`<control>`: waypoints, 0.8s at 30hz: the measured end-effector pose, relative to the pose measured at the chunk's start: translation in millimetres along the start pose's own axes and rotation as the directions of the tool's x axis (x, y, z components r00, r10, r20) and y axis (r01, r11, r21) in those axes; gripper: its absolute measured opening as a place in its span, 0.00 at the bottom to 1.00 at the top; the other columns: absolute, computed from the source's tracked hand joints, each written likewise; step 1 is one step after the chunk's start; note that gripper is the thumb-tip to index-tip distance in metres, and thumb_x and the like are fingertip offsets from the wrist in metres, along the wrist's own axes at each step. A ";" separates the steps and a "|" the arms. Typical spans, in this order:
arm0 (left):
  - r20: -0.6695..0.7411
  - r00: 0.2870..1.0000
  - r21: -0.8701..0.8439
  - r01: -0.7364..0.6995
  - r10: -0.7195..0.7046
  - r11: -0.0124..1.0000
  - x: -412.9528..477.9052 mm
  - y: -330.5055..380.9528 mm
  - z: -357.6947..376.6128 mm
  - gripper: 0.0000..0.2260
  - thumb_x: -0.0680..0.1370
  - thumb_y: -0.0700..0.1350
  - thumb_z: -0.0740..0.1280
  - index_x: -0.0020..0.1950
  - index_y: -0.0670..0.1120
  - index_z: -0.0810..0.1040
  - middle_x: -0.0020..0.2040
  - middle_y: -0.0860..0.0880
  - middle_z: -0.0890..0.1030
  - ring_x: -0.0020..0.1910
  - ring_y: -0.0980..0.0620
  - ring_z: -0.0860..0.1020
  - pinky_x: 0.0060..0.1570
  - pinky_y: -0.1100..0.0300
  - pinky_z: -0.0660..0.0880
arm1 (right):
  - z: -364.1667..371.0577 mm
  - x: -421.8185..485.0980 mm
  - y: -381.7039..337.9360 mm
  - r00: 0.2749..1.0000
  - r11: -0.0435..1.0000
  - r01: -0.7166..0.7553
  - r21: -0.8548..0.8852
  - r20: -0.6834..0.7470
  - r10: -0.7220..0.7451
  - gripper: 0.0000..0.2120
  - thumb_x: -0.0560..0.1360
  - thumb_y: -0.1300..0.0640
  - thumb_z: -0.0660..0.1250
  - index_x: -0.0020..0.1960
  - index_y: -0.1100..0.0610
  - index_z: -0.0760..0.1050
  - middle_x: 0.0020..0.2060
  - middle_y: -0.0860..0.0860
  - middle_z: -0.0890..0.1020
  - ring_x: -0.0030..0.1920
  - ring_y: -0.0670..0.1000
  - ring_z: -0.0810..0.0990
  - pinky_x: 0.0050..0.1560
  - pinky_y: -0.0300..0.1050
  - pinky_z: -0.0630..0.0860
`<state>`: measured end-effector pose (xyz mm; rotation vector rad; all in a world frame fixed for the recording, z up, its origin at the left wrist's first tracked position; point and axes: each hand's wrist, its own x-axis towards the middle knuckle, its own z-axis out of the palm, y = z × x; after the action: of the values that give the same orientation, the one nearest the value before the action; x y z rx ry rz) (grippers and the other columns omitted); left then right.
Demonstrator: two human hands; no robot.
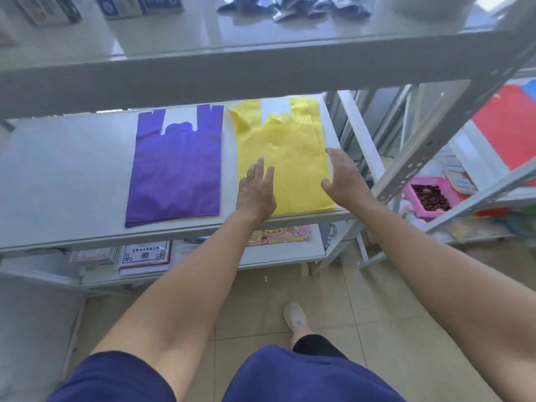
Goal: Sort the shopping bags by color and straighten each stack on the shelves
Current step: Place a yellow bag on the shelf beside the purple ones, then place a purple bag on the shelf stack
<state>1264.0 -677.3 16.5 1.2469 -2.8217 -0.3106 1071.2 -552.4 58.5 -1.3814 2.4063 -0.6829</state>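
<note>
A stack of yellow shopping bags [290,152] lies flat on the middle shelf [66,169], handles pointing away from me. Just left of it lies a flat stack of purple shopping bags [177,169]. My left hand [256,190] rests palm down on the yellow stack's near left corner, fingers spread. My right hand [342,177] hovers at the yellow stack's right edge, fingers curved and apart, holding nothing. The yellow handles look a little rumpled at the top.
The upper shelf [261,62] overhangs the bags and carries boxes [127,7] and crumpled blue bags [293,7]. A slotted upright post [429,146] stands to the right. Beyond it are a red bag [507,123] and a pink basket [429,198]. Printed packs [145,256] fill the lower shelf.
</note>
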 end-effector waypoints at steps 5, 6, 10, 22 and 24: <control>-0.099 0.974 -0.189 -0.219 0.203 0.957 -63.4 74.7 -14.8 0.34 0.76 0.35 0.64 0.82 0.42 0.60 0.84 0.42 0.58 0.82 0.41 0.59 0.73 0.45 0.65 | -30.8 -89.1 5.2 0.997 0.997 -0.079 0.024 0.007 0.078 0.25 0.77 0.63 0.68 0.73 0.58 0.70 0.71 0.55 0.73 0.71 0.56 0.72 0.70 0.51 0.70; -0.115 0.944 -0.203 -0.326 0.309 0.923 -74.6 92.7 -13.1 0.34 0.76 0.35 0.64 0.82 0.42 0.61 0.83 0.43 0.61 0.81 0.42 0.61 0.74 0.45 0.65 | -36.4 -105.3 12.8 0.995 0.995 -0.096 0.019 0.014 0.096 0.25 0.76 0.63 0.69 0.72 0.58 0.71 0.71 0.55 0.73 0.71 0.56 0.72 0.70 0.50 0.69; -0.085 0.798 -0.217 -0.599 0.596 0.771 -93.2 169.0 2.6 0.36 0.73 0.36 0.65 0.82 0.42 0.62 0.82 0.45 0.65 0.80 0.46 0.64 0.76 0.46 0.66 | -74.8 -161.1 62.5 0.978 0.984 -0.180 -0.014 -0.109 0.177 0.23 0.74 0.61 0.69 0.68 0.56 0.72 0.65 0.55 0.76 0.67 0.59 0.74 0.69 0.57 0.72; -0.156 0.593 -0.274 -0.794 0.790 0.542 -92.8 505.6 26.4 0.38 0.71 0.35 0.66 0.81 0.42 0.64 0.82 0.46 0.65 0.80 0.46 0.64 0.78 0.47 0.63 | -269.2 -306.0 272.1 0.617 0.752 -0.648 0.117 -0.498 0.609 0.29 0.76 0.58 0.69 0.75 0.56 0.67 0.81 0.57 0.59 0.81 0.58 0.57 0.79 0.57 0.60; -0.161 0.581 -0.297 -0.800 0.798 0.522 -87.6 571.7 34.2 0.38 0.70 0.35 0.66 0.81 0.42 0.64 0.82 0.45 0.64 0.81 0.46 0.63 0.77 0.48 0.64 | -301.8 -324.5 322.8 0.569 0.700 -0.703 0.126 -0.490 0.660 0.30 0.76 0.57 0.69 0.76 0.56 0.67 0.82 0.58 0.58 0.81 0.58 0.57 0.79 0.56 0.59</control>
<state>903.2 -231.8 100.5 -0.2005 -2.7832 -0.6749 858.5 -54.8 146.4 -0.1495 3.0796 -0.7765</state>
